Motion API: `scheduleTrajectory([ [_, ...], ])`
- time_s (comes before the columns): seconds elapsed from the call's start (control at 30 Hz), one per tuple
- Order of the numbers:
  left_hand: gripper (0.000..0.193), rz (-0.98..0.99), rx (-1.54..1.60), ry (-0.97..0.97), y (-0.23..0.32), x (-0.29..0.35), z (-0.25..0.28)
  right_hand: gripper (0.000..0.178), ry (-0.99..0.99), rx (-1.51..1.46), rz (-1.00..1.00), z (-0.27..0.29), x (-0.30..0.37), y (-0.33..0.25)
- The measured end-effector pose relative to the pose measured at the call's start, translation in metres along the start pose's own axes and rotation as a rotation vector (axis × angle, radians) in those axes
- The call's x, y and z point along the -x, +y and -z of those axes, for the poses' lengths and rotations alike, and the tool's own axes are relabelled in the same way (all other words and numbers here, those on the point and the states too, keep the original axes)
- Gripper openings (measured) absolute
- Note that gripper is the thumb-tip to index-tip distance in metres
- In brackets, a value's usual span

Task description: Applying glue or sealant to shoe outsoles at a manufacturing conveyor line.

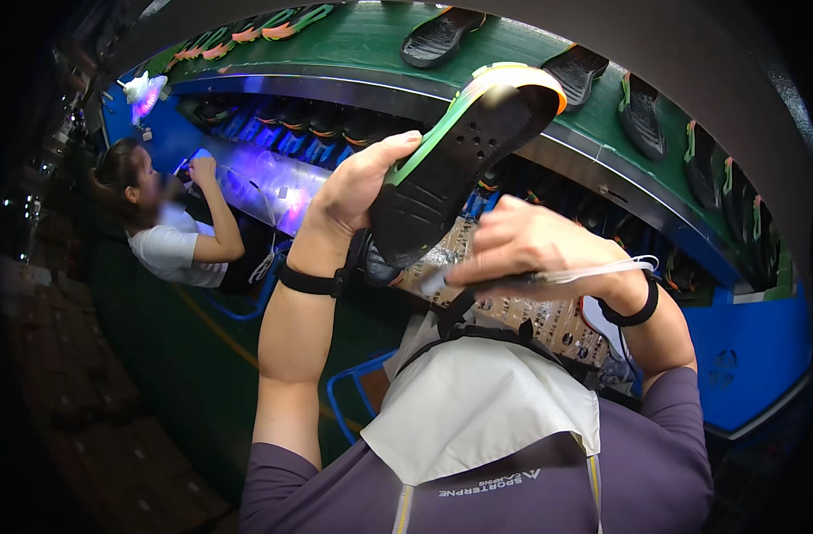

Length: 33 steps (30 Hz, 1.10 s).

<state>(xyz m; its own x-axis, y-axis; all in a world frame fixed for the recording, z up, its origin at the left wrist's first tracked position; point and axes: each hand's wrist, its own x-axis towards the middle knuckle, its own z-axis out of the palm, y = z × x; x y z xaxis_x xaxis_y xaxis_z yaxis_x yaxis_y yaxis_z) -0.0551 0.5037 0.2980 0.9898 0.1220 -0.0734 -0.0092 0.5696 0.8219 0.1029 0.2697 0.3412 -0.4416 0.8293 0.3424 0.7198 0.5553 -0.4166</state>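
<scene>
My left hand (360, 182) grips a shoe sole (451, 169) by its edge and holds it up tilted. The sole is black inside, with small holes, and its rim runs from green to yellow and orange. Below and right of it, my right hand (535, 242) is closed on a slim dark tool with a pale tip (435, 282). Motion blurs that tip, so its exact kind is unclear. The tip stays apart from the sole. White cords trail from this hand past the wrist. Each forearm wears a black band.
Black soles (440, 37) lie spaced along a green conveyor belt (357, 40) ahead, with more on a lower shelf. A printed, plastic-wrapped box (535, 325) is close to my lap. At the left, a co-worker (179, 218) sits by a purple-lit bench. A blue stool frame (335, 392) stands beside me.
</scene>
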Motion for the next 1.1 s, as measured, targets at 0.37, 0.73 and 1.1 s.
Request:
scheduleTrajectory([
  [0.37,0.047,0.021,0.119,-0.077,-0.003,-0.003,-0.001,0.036,0.043,0.125,-0.080,-0.009,0.003,0.009],
  [0.73,0.078,-0.092,0.187,-0.064,-0.016,0.007,-0.014,0.030,0.074,-0.402,-0.043,-0.033,0.001,0.003],
  [1.1,0.075,-0.163,0.401,0.023,-0.075,0.020,-0.037,0.036,0.688,0.362,-0.133,-0.007,-0.026,0.051],
])
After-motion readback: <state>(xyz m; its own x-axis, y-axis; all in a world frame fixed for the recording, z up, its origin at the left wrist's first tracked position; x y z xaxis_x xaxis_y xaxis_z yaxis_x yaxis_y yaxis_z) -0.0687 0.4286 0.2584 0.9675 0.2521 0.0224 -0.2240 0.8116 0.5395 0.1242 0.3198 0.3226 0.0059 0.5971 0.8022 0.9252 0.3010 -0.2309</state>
